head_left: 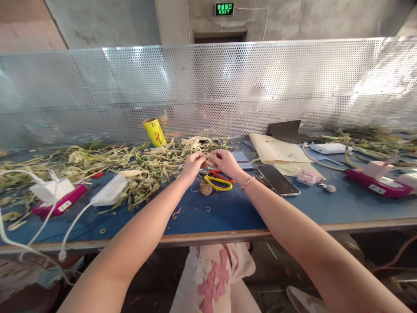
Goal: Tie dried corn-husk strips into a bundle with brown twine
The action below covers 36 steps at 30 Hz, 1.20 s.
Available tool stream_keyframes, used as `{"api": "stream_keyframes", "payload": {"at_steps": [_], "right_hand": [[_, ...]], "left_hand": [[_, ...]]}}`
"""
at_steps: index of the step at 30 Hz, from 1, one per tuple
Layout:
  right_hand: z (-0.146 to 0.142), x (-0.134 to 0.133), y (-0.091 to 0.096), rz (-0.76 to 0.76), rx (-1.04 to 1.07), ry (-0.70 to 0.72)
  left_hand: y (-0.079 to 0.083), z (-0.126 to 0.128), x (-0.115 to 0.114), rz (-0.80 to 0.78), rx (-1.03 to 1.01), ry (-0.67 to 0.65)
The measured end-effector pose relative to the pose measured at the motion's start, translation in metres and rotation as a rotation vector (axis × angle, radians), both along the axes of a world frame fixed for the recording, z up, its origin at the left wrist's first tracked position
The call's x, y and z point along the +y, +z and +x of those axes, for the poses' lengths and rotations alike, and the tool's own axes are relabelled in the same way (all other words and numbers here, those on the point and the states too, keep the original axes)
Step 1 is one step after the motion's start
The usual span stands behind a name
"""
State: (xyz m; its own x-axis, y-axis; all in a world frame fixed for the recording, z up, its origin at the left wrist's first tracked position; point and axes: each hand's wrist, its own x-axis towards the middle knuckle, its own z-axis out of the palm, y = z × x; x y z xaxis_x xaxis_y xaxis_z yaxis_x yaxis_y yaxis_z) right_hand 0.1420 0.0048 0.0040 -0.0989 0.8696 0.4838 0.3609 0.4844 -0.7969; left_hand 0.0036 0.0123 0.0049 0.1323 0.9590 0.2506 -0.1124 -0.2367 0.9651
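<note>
My left hand (194, 165) and my right hand (225, 160) meet over the table, fingertips pinched close together. Something small and brownish seems to be between them, but the fingers mostly hide it. Just below the hands lie pliers or scissors with a yellow handle (222, 188) and a red handle (224, 175); their working end is partly covered. A round brown piece (205, 188) rests by the yellow handle. Dried leaves and stalks (143, 174) are heaped left of and behind my hands.
To the right are a black phone (276, 179), beige paper (276, 150) and a pink case (306, 177). A yellow tube (154, 132) stands tilted at the back. White chargers (110, 190) with cords and magenta power strips (378, 183) flank the work area. A perforated metal screen (211, 87) closes the back.
</note>
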Motion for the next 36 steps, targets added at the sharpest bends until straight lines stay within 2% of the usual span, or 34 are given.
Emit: {"api": "stream_keyframes", "payload": {"at_steps": [5, 12, 16, 22, 29, 36], "right_hand": [[0.002, 0.002, 0.0, 0.006, 0.025, -0.048], [0.003, 0.011, -0.003, -0.069, 0.208, -0.001], [0.002, 0.013, -0.006, -0.057, 0.284, 0.029], [0.001, 0.013, -0.009, -0.006, 0.273, 0.024], [0.001, 0.011, -0.009, 0.024, 0.27, 0.1], [0.003, 0.008, -0.007, 0.02, 0.272, 0.131]], "left_hand": [[0.004, 0.004, -0.005, -0.059, -0.083, -0.058], [0.005, 0.007, -0.009, -0.111, -0.147, -0.045], [0.007, 0.007, -0.011, -0.147, -0.139, 0.002], [0.009, 0.007, -0.012, -0.157, -0.156, 0.044], [0.009, 0.009, -0.013, -0.178, -0.178, 0.041], [0.007, 0.006, -0.011, -0.166, -0.081, 0.061]]}}
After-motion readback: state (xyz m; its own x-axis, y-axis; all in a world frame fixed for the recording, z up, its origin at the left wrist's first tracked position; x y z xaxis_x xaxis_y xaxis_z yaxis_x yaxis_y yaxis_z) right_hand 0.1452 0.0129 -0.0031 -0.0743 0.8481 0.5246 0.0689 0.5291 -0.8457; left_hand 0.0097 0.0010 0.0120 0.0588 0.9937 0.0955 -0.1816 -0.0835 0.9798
